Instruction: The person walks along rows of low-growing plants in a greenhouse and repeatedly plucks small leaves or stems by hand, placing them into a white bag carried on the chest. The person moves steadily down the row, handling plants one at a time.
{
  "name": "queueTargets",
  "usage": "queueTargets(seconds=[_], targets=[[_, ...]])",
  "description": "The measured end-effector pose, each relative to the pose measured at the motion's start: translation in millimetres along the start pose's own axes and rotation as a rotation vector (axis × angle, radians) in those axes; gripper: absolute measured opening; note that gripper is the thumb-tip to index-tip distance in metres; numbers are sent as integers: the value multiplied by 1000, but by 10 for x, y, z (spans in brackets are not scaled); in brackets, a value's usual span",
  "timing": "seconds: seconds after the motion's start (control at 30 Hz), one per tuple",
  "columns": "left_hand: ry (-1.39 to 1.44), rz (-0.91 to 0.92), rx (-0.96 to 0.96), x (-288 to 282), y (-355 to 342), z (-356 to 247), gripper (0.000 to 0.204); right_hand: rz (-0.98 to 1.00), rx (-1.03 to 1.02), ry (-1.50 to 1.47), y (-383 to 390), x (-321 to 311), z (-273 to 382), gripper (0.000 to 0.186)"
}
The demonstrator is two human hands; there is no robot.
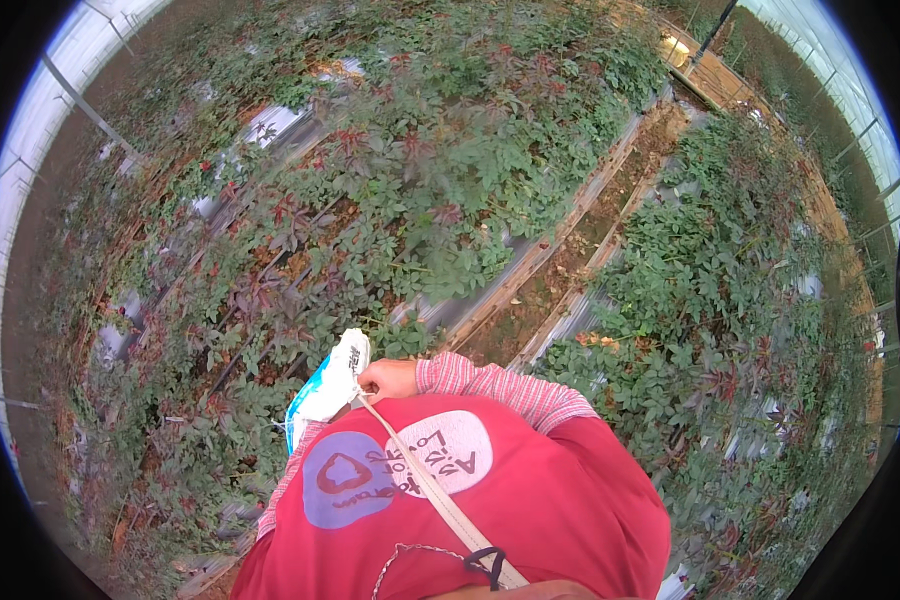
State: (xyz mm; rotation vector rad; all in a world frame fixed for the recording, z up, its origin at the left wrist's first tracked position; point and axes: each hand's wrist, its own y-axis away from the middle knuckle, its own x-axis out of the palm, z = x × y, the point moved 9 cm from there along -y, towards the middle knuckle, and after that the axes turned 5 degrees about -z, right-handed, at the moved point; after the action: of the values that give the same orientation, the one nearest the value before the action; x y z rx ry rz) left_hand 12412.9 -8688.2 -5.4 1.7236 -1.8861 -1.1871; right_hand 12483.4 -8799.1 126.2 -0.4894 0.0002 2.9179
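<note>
A white and blue plastic sack (332, 390) hangs at my front left from a pale strap (440, 500) that runs across my red shirt. My right hand (388, 378) reaches over from the right in a pink striped sleeve. Its fingers are curled closed at the sack's right edge, beside the point where the strap joins it. The fingertips are partly hidden against the sack. On the left, only a strip of my left striped sleeve shows below the sack; the left hand itself is hidden.
Leafy green and reddish plants (420, 170) grow in dense rows all around, with silvery plastic sheeting (510, 275) under them. A narrow earth path (580, 265) runs away to the upper right. Greenhouse framing (90, 110) with pale covering stands at the edges.
</note>
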Motion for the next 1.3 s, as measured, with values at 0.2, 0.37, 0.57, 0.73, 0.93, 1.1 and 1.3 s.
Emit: queueTargets(seconds=[0.2, 0.37, 0.57, 0.73, 0.93, 1.1, 1.3], targets=[[13, 3, -2, 52, 103, -2, 30, -34, 28, 10, 130, -84, 96, 29], [45, 12, 0, 161, 179, 1, 30, -45, 61, -39, 165, -22, -32, 38], [107, 22, 13, 306, 324, 35, 29, -10, 98, -108, 214, -41, 117, 39], [180, 34, 31, 491, 435, -45, 29, 0, 118, -264, 348, 171, -189, 28], [264, 35, 46, 620, 523, -101, 29, 35, 270, -362, 454, 206, -284, 28], [307, 40, 74, 671, 535, -179, 28, 45, 279, -425, 489, 147, -182, 31], [349, 47, 92, 550, 620, -185, 28, 53, 326, -414, 477, 121, -155, 27]])
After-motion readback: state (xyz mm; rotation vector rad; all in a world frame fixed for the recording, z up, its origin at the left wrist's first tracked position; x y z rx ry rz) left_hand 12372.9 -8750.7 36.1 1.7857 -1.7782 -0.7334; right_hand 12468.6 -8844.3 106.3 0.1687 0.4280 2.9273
